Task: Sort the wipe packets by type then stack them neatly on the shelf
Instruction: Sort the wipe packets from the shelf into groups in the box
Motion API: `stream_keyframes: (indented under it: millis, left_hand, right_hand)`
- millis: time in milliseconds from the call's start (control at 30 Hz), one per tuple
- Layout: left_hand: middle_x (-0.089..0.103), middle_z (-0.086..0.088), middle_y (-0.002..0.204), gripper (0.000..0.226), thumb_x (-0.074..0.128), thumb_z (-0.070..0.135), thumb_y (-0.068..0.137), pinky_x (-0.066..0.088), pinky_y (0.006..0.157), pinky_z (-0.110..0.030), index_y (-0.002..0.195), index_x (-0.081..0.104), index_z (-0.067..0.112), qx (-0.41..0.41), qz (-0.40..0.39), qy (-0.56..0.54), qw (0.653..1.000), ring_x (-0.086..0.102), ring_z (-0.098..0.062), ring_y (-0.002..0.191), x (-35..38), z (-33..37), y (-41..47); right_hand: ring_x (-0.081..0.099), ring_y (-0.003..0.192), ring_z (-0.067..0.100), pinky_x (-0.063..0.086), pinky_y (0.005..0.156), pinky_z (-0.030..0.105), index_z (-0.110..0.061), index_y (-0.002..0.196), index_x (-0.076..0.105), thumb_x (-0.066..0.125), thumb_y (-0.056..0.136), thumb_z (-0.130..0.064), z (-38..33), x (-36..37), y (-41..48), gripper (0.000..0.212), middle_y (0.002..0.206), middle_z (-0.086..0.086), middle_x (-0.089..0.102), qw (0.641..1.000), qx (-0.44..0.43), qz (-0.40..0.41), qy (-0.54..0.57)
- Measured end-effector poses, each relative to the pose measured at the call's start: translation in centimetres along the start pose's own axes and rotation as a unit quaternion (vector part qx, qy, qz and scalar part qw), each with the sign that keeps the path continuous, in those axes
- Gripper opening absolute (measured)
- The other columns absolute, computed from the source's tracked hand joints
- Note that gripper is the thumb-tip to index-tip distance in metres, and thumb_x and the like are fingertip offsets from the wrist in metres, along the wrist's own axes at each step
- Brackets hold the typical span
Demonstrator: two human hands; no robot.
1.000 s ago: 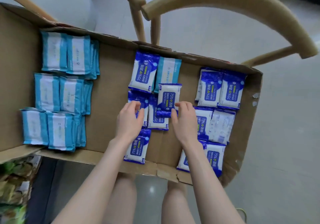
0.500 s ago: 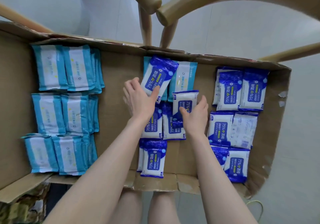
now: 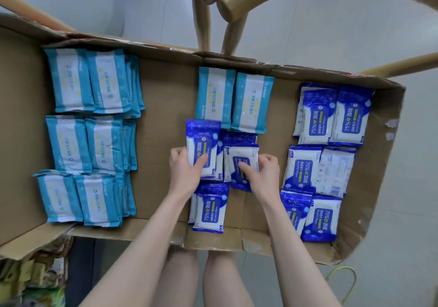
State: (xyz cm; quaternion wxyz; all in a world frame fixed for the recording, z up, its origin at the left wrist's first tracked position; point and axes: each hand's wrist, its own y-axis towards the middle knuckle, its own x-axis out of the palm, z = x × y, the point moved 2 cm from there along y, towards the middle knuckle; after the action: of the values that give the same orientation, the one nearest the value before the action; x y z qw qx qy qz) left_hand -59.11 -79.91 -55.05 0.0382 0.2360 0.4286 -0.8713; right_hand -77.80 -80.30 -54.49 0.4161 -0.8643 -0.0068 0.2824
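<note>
A flattened cardboard box carries the wipe packets. Light-blue packets stand in stacks on the left, and two more light-blue packets lie side by side at the middle back. Dark-blue alcohol wipe packets fill the right side. My left hand grips one dark-blue packet by its near end, thumb on its label. My right hand holds another dark-blue packet in the middle pile. One more dark-blue packet lies near the front edge.
A wooden chair frame arches over the far side of the cardboard. Grey floor lies to the right and behind. Crumpled printed material sits at the lower left. My legs are below the front edge.
My left hand picked the dark-blue packet off the light-blue packets at the back and drew it toward me, uncovering them. My right hand took hold of the packet in the middle pile.
</note>
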Motion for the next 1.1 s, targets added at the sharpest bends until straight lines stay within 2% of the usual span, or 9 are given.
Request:
stream_keyframes:
  millis: [167, 267, 367, 533, 633, 800, 900, 1000, 1100]
  left_hand:
    - [0.038, 0.002, 0.113, 0.028, 0.063, 0.027, 0.090, 0.037, 0.088, -0.026, 0.108, 0.054, 0.008, -0.039, -0.007, 0.008, 0.999, 0.049, -0.017, 0.107, 1.4, -2.1, -0.5]
    - [0.049, -0.002, 0.107, 0.031, 0.068, 0.024, 0.086, 0.043, 0.079, -0.030, 0.100, 0.044, 0.012, -0.054, 0.038, -0.012, 0.998, 0.053, -0.018, 0.096, 1.4, -1.6, -0.6]
    - [0.054, -0.003, 0.114, 0.048, 0.074, 0.021, 0.081, 0.049, 0.083, -0.035, 0.114, 0.040, 0.014, -0.067, 0.049, -0.043, 0.996, 0.057, -0.018, 0.100, 1.2, -1.3, -0.5]
    - [0.048, 0.002, 0.105, 0.030, 0.070, 0.028, 0.085, 0.037, 0.058, -0.010, 0.103, 0.049, 0.016, -0.034, -0.019, 0.015, 0.999, 0.050, -0.001, 0.078, 0.8, -0.8, -0.4]
    - [0.056, 0.002, 0.107, 0.024, 0.065, 0.023, 0.088, 0.045, 0.070, -0.023, 0.103, 0.046, 0.017, -0.013, -0.049, -0.032, 0.998, 0.058, -0.007, 0.087, 0.7, -1.3, -1.3]
    - [0.065, 0.007, 0.101, 0.024, 0.060, 0.015, 0.092, 0.053, 0.082, -0.039, 0.108, 0.041, 0.015, -0.005, -0.092, -0.077, 0.993, 0.065, -0.012, 0.094, 1.1, -1.4, -4.2]
    - [0.061, 0.001, 0.120, 0.043, 0.060, 0.025, 0.091, 0.047, 0.096, -0.047, 0.125, 0.036, 0.018, -0.006, -0.122, -0.087, 0.989, 0.059, -0.018, 0.111, 2.4, -0.4, -5.8]
    - [0.030, 0.004, 0.152, 0.076, 0.056, 0.036, 0.092, 0.026, 0.114, -0.042, 0.150, 0.009, 0.022, -0.033, -0.162, -0.102, 0.981, 0.032, -0.018, 0.138, 5.0, 1.9, -7.3]
    - [0.042, 0.003, 0.145, 0.043, 0.049, 0.024, 0.098, 0.038, 0.104, -0.034, 0.133, 0.026, 0.026, -0.019, -0.173, -0.111, 0.978, 0.048, -0.014, 0.124, 8.2, 4.3, -8.1]
  right_hand:
    - [0.045, 0.102, 0.010, 0.032, 0.081, 0.017, -0.010, 0.115, 0.057, 0.067, 0.087, -0.023, 0.4, 1.4, 0.1, 0.032, 0.120, 0.007, 0.051, 1.000, 0.001, 0.025, -0.007]
    - [0.053, 0.110, 0.018, 0.045, 0.092, 0.032, -0.013, 0.123, 0.047, 0.071, 0.084, -0.020, 0.1, 1.8, 0.0, 0.047, 0.119, 0.002, 0.052, 0.998, 0.010, 0.067, -0.001]
    - [0.052, 0.114, 0.020, 0.045, 0.098, 0.038, -0.011, 0.133, 0.039, 0.075, 0.081, -0.022, 0.1, 2.1, 0.0, 0.064, 0.121, 0.002, 0.050, 0.997, 0.028, 0.069, 0.012]
    - [0.057, 0.102, 0.012, 0.050, 0.082, 0.020, -0.010, 0.116, 0.047, 0.068, 0.087, -0.020, 0.3, 2.3, -0.7, 0.037, 0.114, 0.002, 0.054, 0.998, 0.028, 0.024, 0.059]
    - [0.059, 0.084, -0.002, 0.048, 0.058, 0.008, -0.014, 0.109, 0.042, 0.065, 0.089, -0.014, 0.3, 2.0, -1.8, 0.031, 0.099, -0.006, 0.060, 0.987, 0.044, -0.004, 0.155]
    - [0.067, 0.093, 0.012, 0.058, 0.076, 0.028, -0.015, 0.112, 0.047, 0.068, 0.087, -0.014, 1.6, -0.5, -3.5, 0.032, 0.107, 0.001, 0.066, 0.974, 0.050, 0.006, 0.221]
    - [0.065, 0.100, 0.012, 0.056, 0.080, 0.027, -0.014, 0.120, 0.049, 0.065, 0.089, -0.016, 3.0, -3.2, -4.5, 0.035, 0.113, 0.000, 0.064, 0.972, 0.045, 0.018, 0.230]
    - [0.064, 0.105, 0.016, 0.057, 0.083, 0.035, -0.014, 0.130, 0.044, 0.063, 0.091, -0.020, 4.4, -6.5, -4.9, 0.044, 0.119, 0.002, 0.062, 0.963, 0.064, 0.027, 0.260]
    - [0.067, 0.097, 0.014, 0.057, 0.071, 0.027, -0.013, 0.128, 0.043, 0.060, 0.093, -0.020, 5.8, -10.3, -4.3, 0.040, 0.117, 0.005, 0.063, 0.959, 0.070, 0.028, 0.273]
